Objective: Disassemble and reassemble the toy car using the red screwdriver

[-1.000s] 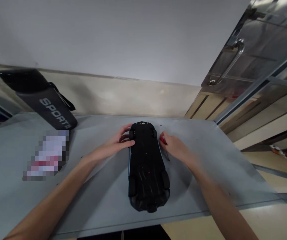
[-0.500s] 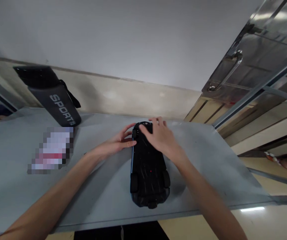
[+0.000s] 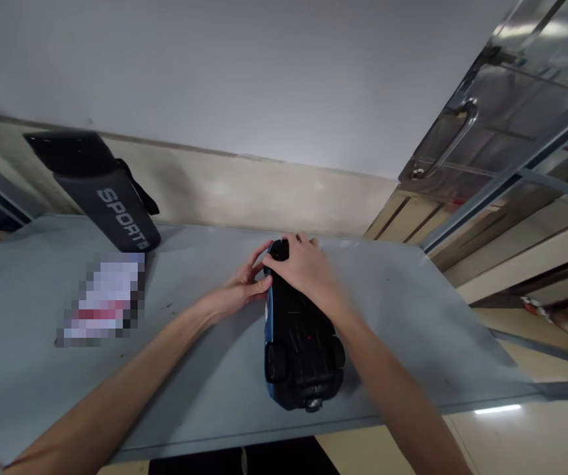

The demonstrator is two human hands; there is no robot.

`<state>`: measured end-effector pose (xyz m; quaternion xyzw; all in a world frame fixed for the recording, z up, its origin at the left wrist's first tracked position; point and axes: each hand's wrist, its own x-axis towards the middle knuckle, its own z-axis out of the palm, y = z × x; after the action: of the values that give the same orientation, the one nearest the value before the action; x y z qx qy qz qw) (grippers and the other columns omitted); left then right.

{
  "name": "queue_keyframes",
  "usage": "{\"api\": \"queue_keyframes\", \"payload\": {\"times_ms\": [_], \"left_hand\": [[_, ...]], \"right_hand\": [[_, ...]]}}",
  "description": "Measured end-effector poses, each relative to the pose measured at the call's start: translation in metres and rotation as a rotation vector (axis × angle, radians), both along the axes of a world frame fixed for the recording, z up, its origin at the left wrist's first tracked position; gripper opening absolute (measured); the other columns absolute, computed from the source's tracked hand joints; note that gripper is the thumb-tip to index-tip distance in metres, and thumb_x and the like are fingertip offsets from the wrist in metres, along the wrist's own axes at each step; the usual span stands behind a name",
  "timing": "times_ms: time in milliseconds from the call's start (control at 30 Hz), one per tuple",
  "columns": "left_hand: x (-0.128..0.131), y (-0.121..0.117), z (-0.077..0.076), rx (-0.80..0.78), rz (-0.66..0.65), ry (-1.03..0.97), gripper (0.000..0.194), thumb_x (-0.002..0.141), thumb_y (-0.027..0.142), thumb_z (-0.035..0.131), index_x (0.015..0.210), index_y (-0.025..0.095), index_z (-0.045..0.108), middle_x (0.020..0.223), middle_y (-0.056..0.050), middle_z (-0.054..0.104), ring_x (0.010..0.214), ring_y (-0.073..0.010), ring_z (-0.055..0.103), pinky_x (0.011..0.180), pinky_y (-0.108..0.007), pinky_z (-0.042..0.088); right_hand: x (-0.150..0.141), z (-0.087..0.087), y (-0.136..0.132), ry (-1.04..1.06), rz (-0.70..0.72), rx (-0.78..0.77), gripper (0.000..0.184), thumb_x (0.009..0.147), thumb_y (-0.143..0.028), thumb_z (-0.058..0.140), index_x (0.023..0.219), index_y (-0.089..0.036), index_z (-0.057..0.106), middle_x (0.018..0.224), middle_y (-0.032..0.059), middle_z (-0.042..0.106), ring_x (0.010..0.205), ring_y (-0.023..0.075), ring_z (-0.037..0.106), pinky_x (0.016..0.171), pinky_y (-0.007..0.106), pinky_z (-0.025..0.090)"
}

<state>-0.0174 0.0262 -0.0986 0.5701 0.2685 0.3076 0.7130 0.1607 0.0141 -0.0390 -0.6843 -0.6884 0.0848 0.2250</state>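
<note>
A toy car (image 3: 297,349) lies upside down on the grey table (image 3: 189,402), its black underside up and a strip of its blue side showing on the left. It tilts slightly to the right. My left hand (image 3: 239,289) holds the car's left side near the far end, thumb against the edge and fingers partly hidden behind it. Across the far part of the underside lies my right hand (image 3: 308,270), its thumb bent over toward the left edge and its fingers curled over the far right side. The palm covers that part of the car.
A dark sports bottle (image 3: 115,204) stands at the back left by the wall (image 3: 274,191). In front of it lies a flat, blurred-out object (image 3: 105,297). Metal shelf rails (image 3: 491,191) run along the right, past the table's edge.
The toy car has rolled a little to the right, so more of its blue left side shows. My right hand has moved left and closed over the far end.
</note>
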Motion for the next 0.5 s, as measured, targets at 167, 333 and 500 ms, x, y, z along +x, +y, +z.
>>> {"api": "queue_keyframes", "payload": {"times_ms": [167, 333, 500], "left_hand": [[0.0029, -0.0045, 0.0029, 0.003, 0.022, 0.003, 0.091, 0.093, 0.052, 0.08, 0.166, 0.054, 0.025, 0.178, -0.006, 0.026, 0.138, -0.036, 0.058, 0.103, -0.05, 0.059], [0.0046, -0.0075, 0.0072, -0.031, 0.047, 0.009, 0.092, 0.091, 0.052, 0.081, 0.165, 0.053, 0.027, 0.174, -0.007, 0.036, 0.136, -0.037, 0.059, 0.099, -0.048, 0.06], [0.0061, -0.0078, 0.0064, -0.036, 0.048, -0.026, 0.089, 0.09, 0.051, 0.082, 0.164, 0.054, 0.032, 0.178, -0.005, 0.028, 0.14, -0.0377, 0.056, 0.099, -0.045, 0.06]], "right_hand": [[0.0018, -0.0016, 0.0008, 0.025, 0.007, 0.02, 0.049, 0.089, -0.053, 0.067, 0.125, -0.02, 0.066, 0.128, 0.0175, 0.068, 0.117, 0.0402, 0.06, 0.096, 0.053, 0.051], [0.0008, -0.0022, -0.0016, 0.026, 0.01, 0.001, 0.055, 0.087, -0.055, 0.069, 0.127, -0.019, 0.062, 0.13, 0.0191, 0.065, 0.12, 0.0422, 0.057, 0.092, 0.053, 0.053], [-0.0012, -0.0017, -0.003, 0.03, 0.009, 0.029, 0.045, 0.092, -0.052, 0.064, 0.125, -0.021, 0.063, 0.128, 0.0179, 0.066, 0.116, 0.0407, 0.058, 0.089, 0.052, 0.053]]}}
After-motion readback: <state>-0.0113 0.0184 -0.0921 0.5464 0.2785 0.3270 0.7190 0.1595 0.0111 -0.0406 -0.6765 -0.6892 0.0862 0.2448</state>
